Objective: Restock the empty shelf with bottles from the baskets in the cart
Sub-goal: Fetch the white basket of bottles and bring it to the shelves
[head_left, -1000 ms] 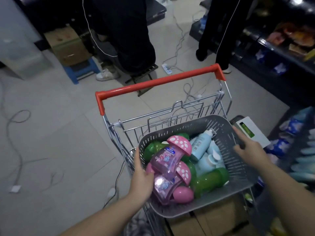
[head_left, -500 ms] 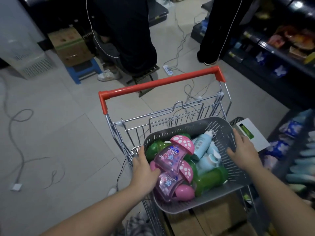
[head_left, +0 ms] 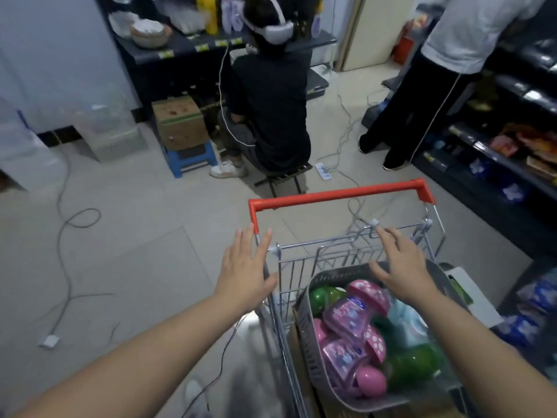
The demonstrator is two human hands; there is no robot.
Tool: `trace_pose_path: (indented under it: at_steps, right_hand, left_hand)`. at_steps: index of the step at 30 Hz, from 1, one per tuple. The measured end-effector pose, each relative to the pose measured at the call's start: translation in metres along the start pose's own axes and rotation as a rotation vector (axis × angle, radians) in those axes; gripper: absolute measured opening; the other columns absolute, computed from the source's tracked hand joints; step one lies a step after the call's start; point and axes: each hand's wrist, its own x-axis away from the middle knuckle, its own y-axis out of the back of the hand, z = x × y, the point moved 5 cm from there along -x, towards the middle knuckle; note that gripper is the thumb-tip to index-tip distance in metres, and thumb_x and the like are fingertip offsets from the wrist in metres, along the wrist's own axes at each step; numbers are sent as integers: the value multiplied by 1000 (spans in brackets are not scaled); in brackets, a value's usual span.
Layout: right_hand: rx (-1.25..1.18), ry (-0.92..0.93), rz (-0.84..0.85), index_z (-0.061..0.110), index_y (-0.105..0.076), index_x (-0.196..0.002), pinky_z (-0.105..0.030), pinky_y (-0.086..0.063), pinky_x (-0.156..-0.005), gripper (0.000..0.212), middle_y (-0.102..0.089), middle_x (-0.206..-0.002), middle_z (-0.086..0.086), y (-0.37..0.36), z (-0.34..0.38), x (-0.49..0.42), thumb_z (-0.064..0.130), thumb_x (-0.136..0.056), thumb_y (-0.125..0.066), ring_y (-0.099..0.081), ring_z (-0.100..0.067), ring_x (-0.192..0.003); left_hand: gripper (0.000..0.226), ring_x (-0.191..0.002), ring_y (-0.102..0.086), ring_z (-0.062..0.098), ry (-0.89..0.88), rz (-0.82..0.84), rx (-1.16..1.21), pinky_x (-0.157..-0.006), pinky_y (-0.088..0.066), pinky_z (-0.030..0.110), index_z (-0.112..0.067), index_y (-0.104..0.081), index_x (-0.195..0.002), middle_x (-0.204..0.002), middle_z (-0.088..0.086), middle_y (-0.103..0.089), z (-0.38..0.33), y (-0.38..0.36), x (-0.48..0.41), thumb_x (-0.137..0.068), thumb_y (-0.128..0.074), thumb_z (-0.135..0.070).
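Pink mushroom-capped bottles (head_left: 352, 324), green bottles (head_left: 413, 366) and a pale blue bottle (head_left: 407, 321) piled in grey basket (head_left: 304, 315), seated in wire cart (head_left: 301, 243) at lower right. Left hand (head_left: 244, 267) flat, fingers spread, holding nothing, over cart's left corner just below red handle (head_left: 337, 197). Right hand (head_left: 404, 263) likewise spread and empty, above basket's far rim; contact not determinable. Stocked shelf (head_left: 494, 182) beside cart on right. Beyond handle: seated person in black (head_left: 271, 95), standing person (head_left: 452, 40), cables (head_left: 64, 236) across floor tiles.

- Labels on the pink bottles (head_left: 346, 322) are blurred and unreadable.
- The basket (head_left: 304, 330) is partly hidden on its right side behind the right forearm (head_left: 482, 351).
- The cart (head_left: 340, 195) is cut off by the bottom edge.
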Motion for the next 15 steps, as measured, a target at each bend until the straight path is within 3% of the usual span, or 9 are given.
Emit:
trace_pose_path:
  at_steps: [9, 15]
  right_hand:
    - [43, 378, -59, 26, -12, -156, -43, -16, -120, 79, -15, -160, -2, 30, 215, -47, 48, -92, -53, -17, -26, -145]
    - [73, 479, -90, 26, -14, -157, -39, -13, -118, 78, -18, -159, 0, 34, 326, -74, 47, -93, -53, -16, -23, -145]
  left_hand:
    - [88, -149, 12, 32, 181, -111, -210, -119, -8, 52, -36, 10, -153, -163, 4, 16, 189, 122, -17, -91, -47, -56]
    - [91, -150, 9, 31, 358, -159, -268, -118, -11, 55, -34, 10, -154, -163, 4, 15, 318, 193, 3, -89, -48, -59]
